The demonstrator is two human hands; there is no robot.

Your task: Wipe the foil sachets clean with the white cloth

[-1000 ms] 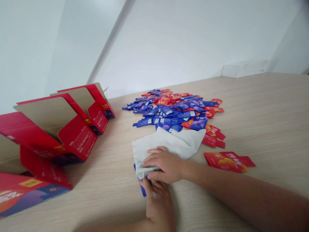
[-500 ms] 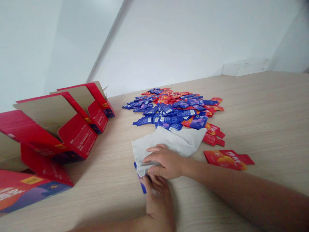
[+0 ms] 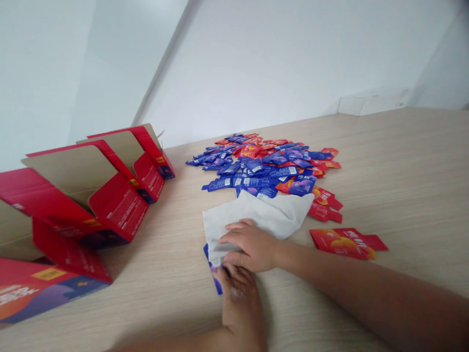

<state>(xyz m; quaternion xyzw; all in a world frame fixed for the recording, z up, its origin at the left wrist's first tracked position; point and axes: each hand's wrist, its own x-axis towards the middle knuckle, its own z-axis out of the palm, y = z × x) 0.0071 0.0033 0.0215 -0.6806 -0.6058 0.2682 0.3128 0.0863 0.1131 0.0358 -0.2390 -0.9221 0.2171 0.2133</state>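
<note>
Our right hand (image 3: 252, 247) lies palm-down on a crumpled off-white fabric cloth (image 3: 260, 210), its fingers slightly spread and its thumb apart from them. Our left hand (image 3: 240, 291) sits just below, touching the right, its fingers bent at the cloth's near edge; we cannot tell whether they grip anything. Beneath that edge, beside the left fingers, a flat blue-and-purple printed packet (image 3: 217, 284) rests on the pale wood-grain tabletop (image 3: 403, 171), mostly covered. Just beyond the cloth we see a spread heap of small blue and red-orange printed packets (image 3: 252, 168). One flat red packet with orange fruit printing (image 3: 340, 243) lies apart, beside our right forearm. To our left stand red cardboard boxes with raised flaps (image 3: 122, 212).
</note>
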